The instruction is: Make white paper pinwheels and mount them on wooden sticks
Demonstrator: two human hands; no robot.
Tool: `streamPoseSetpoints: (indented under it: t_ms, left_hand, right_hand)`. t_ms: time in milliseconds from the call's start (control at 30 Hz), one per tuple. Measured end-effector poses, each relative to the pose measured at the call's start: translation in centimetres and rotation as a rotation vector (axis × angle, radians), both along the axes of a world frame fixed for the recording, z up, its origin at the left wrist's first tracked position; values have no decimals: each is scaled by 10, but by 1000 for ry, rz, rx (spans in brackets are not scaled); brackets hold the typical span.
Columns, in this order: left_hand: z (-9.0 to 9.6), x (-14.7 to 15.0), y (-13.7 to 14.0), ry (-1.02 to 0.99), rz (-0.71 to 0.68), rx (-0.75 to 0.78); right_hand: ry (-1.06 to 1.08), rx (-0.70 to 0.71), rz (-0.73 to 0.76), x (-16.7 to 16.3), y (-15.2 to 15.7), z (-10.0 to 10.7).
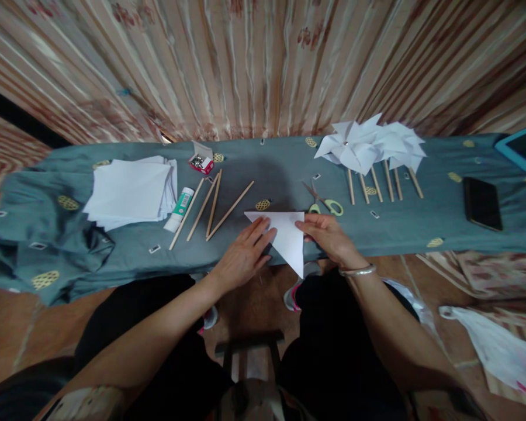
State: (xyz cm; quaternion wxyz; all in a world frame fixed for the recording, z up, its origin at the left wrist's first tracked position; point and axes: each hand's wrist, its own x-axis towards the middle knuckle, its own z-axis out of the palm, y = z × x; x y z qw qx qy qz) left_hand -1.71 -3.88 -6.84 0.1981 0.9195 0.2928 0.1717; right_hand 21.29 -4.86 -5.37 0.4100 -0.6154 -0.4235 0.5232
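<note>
A white sheet of paper [288,237], folded into a triangle, lies at the front edge of the cloth-covered table, one corner pointing toward me past the edge. My left hand [244,252] rests on its left part, fingers stretched out and apart, thumb off to the near side. At the right edge my right hand [326,234] pinches the paper, thumb on top and the other fingers partly hidden. Just beyond that hand lie scissors with green handles [333,206]. Several wooden sticks [230,210] are left of the paper.
A glue stick [179,209] lies beside a stack of white paper [127,190]. Behind it stands an open small red box [201,162] of metal pins. White paper pinwheels [355,146] on sticks lie at the back right, near a black phone [482,203] and a blue-framed device [523,147].
</note>
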Motion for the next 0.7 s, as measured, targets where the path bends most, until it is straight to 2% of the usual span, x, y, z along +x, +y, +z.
streamPoseSetpoints:
  t_ms: [100, 233, 333, 400, 467, 567, 633, 700]
  left_hand:
    - [3, 0, 6, -111, 83, -10]
    - [13, -2, 14, -249, 250, -7]
    - [21, 0, 19, -370, 387, -124]
    - [24, 4, 22, -554, 481, -355]
    - [27, 9, 24, -802, 539, -706]
    - [32, 16, 26, -1090, 544, -1256]
    - [36, 17, 27, -1177, 576, -1458]
    - [38, 16, 28, -1214, 617, -1522]
  right_hand:
    - [32, -9, -27, -8, 1, 8]
    - [10, 75, -102, -12, 5, 15]
    - [-93, 175, -175, -13, 10, 17]
    - [-208, 254, -213, -15, 11, 18]
    - [-346, 324, -220, -20, 9, 20]
    - [-510, 408, -140, -30, 3, 25]
    - [-558, 459, -55, -36, -2, 28]
    - [-541, 490, 15, -39, -6, 29]
